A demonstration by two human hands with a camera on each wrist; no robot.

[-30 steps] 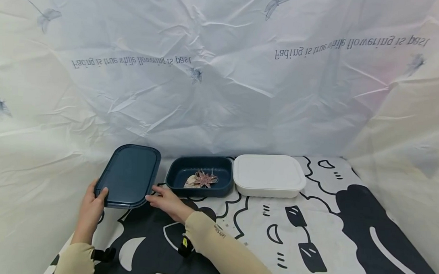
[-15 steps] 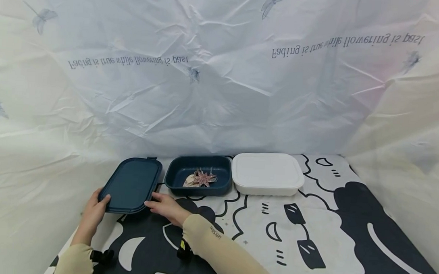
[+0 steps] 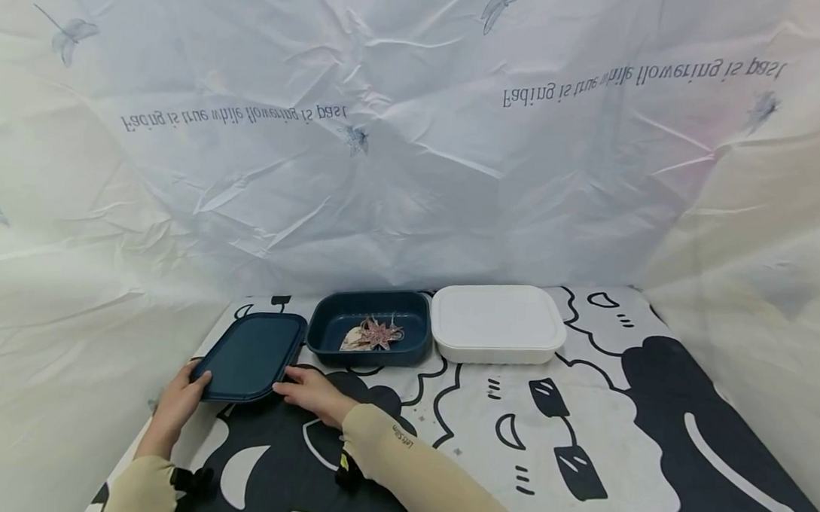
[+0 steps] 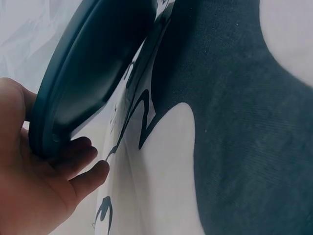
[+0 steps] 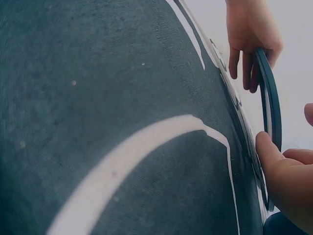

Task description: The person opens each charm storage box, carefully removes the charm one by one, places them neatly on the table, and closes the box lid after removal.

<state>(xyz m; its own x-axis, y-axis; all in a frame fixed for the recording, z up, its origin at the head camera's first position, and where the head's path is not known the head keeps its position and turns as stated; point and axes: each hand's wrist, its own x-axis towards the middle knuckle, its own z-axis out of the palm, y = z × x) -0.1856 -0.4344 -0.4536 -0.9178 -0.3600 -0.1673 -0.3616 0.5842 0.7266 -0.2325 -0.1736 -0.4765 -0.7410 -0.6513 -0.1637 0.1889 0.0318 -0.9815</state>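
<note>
A dark blue rectangular lid (image 3: 253, 360) is held low over the cloth at the left, tilted slightly. My left hand (image 3: 177, 406) grips its near left corner, thumb on top. The left wrist view shows the other fingers (image 4: 88, 178) of that hand under the lid's rim. At the opposite edge, my right hand (image 3: 313, 394) holds the near right corner between thumb and fingers. Just right of the lid stands an uncovered dark blue box (image 3: 416, 350). Inside lie a pinkish glittery star-shaped ornament (image 3: 380, 332) and a pale flat piece (image 3: 354, 341).
A white lidded box (image 3: 499, 327) stands right beside the blue one. Under everything spreads a black-and-white patterned cloth (image 3: 471, 454). Wrinkled white sheeting (image 3: 413, 173) with printed text hangs behind and at both sides.
Both hands have lowered the lid toward the cloth, and it has tipped flatter. More cloth shows behind it. The two boxes have stayed in place.
</note>
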